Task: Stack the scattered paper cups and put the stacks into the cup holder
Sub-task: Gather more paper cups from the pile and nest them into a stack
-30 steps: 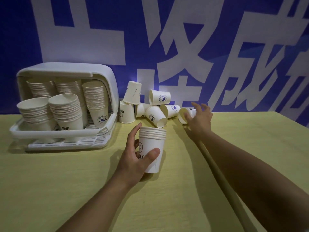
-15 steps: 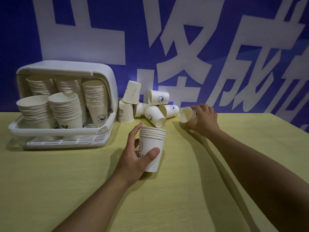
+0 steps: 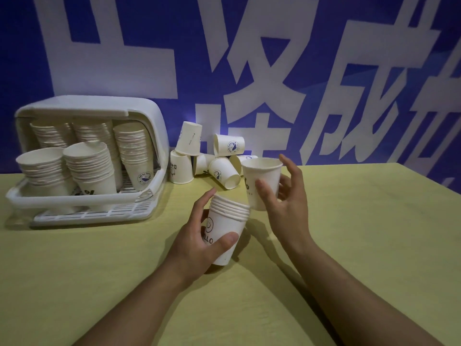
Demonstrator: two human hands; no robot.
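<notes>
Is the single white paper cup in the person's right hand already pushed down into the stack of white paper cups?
No: the single white paper cup is held upright beside and above the stack of white paper cups, not yet inside it.

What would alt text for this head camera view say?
The right hand holds a single white paper cup above a short stack of white paper cups gripped by the left hand on a yellow table, beside a white plastic cup holder.
</notes>
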